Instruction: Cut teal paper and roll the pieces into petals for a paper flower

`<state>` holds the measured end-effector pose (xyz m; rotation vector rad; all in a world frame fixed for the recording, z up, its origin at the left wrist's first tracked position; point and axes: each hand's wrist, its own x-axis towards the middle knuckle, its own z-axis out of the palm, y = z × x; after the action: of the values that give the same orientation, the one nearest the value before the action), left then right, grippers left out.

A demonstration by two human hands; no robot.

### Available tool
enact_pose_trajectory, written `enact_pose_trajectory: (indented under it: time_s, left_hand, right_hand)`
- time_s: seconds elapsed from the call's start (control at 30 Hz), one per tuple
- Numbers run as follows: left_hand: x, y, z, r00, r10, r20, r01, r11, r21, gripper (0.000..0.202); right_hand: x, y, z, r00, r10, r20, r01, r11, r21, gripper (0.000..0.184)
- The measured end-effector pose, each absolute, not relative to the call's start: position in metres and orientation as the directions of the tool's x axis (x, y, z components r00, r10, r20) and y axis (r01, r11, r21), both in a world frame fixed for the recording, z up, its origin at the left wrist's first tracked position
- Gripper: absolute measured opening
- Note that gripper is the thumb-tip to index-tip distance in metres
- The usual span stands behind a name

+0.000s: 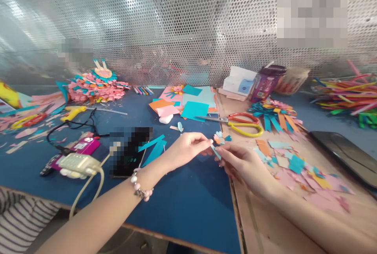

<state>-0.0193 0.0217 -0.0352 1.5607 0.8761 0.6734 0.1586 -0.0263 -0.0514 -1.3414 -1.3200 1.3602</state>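
Between my two hands is a small light blue paper strip [216, 152], held over the seam of the tabletops. My left hand [193, 148], with a beaded bracelet at the wrist, pinches its upper end. The thumb and fingers of my right hand [240, 163] are closed on its lower end. Just beyond the fingertips lies a small paper flower [221, 138] with orange, pink and blue petals. Scissors [241, 122] with red and yellow handles rest behind it. Blue paper strips [154, 152] lie left of my left hand, partly over a dark phone [129, 156].
Paper scraps [309, 171] cover the brown board at right, near a dark flat object [347, 156]. Coloured paper sheets [196, 108] and a purple cup [266, 83] stand further back. At left are a yellow glue gun [72, 112], a power strip [79, 163] and a paper-flower pile [96, 87].
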Motion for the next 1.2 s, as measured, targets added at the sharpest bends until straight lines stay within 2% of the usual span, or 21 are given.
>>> enact_pose_trajectory:
  time_s: [0.47,0.77,1.2]
  left_hand:
    - [-0.018,0.024,-0.039,0.546,0.83,-0.112,0.121,0.054,0.991,0.031]
    - [-0.018,0.023,-0.042,0.569,0.816,-0.104,0.111,0.049,0.993,0.026]
    - [-0.02,0.027,-0.043,0.607,0.785,-0.125,0.151,0.041,0.988,0.025]
  right_hand:
    - [0.165,-0.021,-0.06,-0.132,0.989,-0.067,0.15,-0.046,-0.988,0.032]
    - [0.164,-0.022,-0.058,-0.169,0.985,0.024,0.267,0.069,-0.961,0.031]
    - [0.166,-0.02,-0.059,-0.198,0.98,-0.014,0.258,0.038,-0.965,0.031]
